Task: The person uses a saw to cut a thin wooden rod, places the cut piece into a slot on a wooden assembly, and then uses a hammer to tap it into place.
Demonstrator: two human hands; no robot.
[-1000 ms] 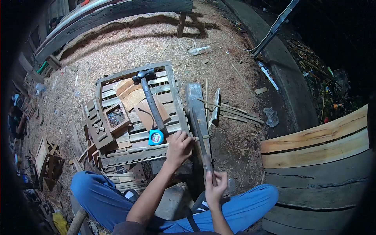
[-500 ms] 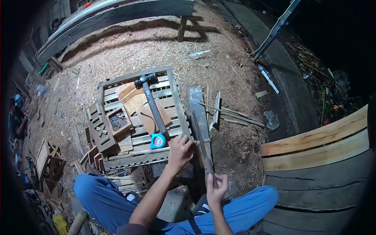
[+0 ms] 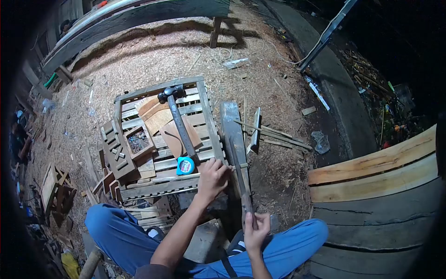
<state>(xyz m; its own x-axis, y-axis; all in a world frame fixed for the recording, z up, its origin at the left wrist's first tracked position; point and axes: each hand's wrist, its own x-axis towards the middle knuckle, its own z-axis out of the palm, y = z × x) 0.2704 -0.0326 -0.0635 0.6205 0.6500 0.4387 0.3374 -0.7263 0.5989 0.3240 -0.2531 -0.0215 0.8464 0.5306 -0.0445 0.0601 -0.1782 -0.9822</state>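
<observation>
My left hand [image 3: 213, 178] is closed round a small thin wooden stick [image 3: 245, 165], whose pale end sticks out to the right over the narrow plank [image 3: 230, 113]. Most of the stick is hidden by my fingers and the blade. In my right hand [image 3: 256, 229] is the handle of a long knife [image 3: 238, 168], its dark narrow blade pointing forward along the plank and crossing the stick. Left of my left hand, a blue tape measure [image 3: 185, 165] lies on the slatted wooden crate [image 3: 202, 99], beside a hammer [image 3: 180, 122] with a long handle.
Thin wood strips [image 3: 283, 136] lie right of the plank. On the crate are a wooden box frame [image 3: 139, 142], a slotted block [image 3: 117, 151] and flat wood pieces [image 3: 154, 116]. Wide boards [image 3: 371, 169] lie at the right. A bench [image 3: 139, 24] stands beyond the sawdust-covered ground.
The knife's blade shifts slightly along the plank and stick, with my right hand a little lower. My left hand stays almost in place; the whole view moves slightly.
</observation>
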